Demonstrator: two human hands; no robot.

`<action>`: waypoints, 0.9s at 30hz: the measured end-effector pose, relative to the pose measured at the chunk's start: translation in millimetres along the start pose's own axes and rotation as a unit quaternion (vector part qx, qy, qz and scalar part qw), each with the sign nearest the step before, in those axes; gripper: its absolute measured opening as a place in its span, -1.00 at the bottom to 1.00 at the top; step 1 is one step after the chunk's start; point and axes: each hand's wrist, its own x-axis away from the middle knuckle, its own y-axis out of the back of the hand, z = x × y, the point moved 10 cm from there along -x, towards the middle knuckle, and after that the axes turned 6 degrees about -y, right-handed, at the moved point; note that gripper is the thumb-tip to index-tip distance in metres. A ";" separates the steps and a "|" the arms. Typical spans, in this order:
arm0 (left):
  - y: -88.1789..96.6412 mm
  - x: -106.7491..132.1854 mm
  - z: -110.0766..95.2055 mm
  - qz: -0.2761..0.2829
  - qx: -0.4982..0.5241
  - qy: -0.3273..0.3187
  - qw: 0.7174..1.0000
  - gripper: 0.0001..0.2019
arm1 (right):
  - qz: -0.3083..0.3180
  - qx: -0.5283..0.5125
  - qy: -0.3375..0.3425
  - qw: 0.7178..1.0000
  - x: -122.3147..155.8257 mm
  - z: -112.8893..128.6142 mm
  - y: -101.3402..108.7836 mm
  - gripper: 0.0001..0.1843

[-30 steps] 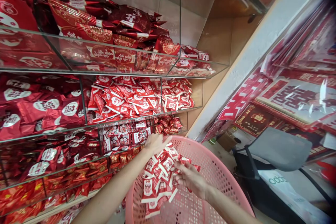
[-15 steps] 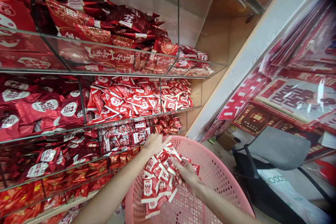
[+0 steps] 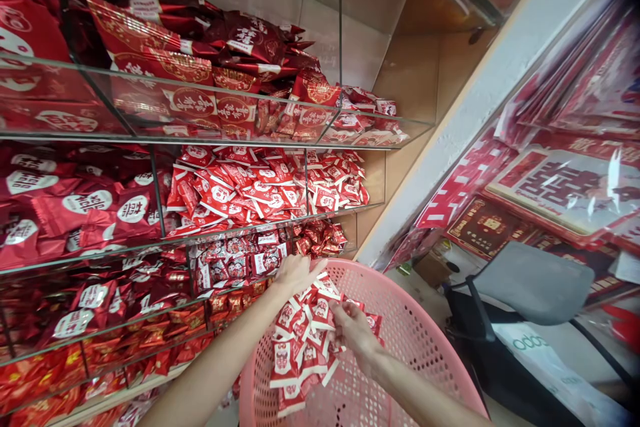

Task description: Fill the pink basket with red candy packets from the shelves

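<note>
A pink perforated plastic basket [image 3: 425, 340] stands low in front of me. Inside its left half lies a heap of small red-and-white candy packets [image 3: 300, 353]. My left hand [image 3: 296, 275] is at the basket's back left rim, closed over it; most of its fingertips are hidden. Within the basket, my right hand [image 3: 357, 333] has its thumb and fingers closed at the edge of one candy packet [image 3: 323, 312], on the right side of the heap. Its lower fingers are partly hidden among the packets.
Glass-fronted shelves [image 3: 240, 143] with dividers hold red bagged sweets [image 3: 230, 180] on the left and ahead. A white post [image 3: 450, 127] rises at right. Beyond it are a grey-backed chair [image 3: 535, 280] with a plastic bag on it, and stacked red decorations [image 3: 555, 180].
My right hand's fingers have shifted slightly and a packet beside them has turned more upright, its face now showing. My left hand has stayed at the rim.
</note>
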 end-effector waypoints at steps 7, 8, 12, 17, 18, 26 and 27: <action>1.2 1.0 0.3 0.004 0.004 0.008 1.000 -0.20 | 0.006 -0.021 0.006 1.000 -4.3 -2.0 2.0 -0.56; 1.6 1.1 0.2 0.004 0.003 0.009 1.000 -0.20 | 0.009 -0.017 0.006 1.000 -4.2 -2.1 2.1 -0.56; 3.2 1.0 -1.0 0.001 0.003 0.005 1.000 -0.19 | 0.009 -0.006 -0.005 1.000 -1.0 -2.5 3.7 -0.57; 2.1 1.1 -0.2 0.004 0.006 0.008 1.000 -0.19 | 0.004 0.001 0.081 0.997 11.2 16.8 -0.5 -0.59; 1.9 1.2 0.1 0.004 0.005 0.009 1.000 -0.19 | 0.007 0.007 0.107 0.994 14.3 21.6 -2.8 -0.61; 0.7 0.9 -0.1 0.001 0.000 0.003 1.000 -0.19 | -0.003 -0.052 0.060 0.997 7.5 7.9 -2.6 -0.61; 0.4 0.6 -0.1 0.001 -0.001 0.002 1.000 -0.19 | -0.003 -0.057 0.043 0.997 5.7 4.6 -2.5 -0.60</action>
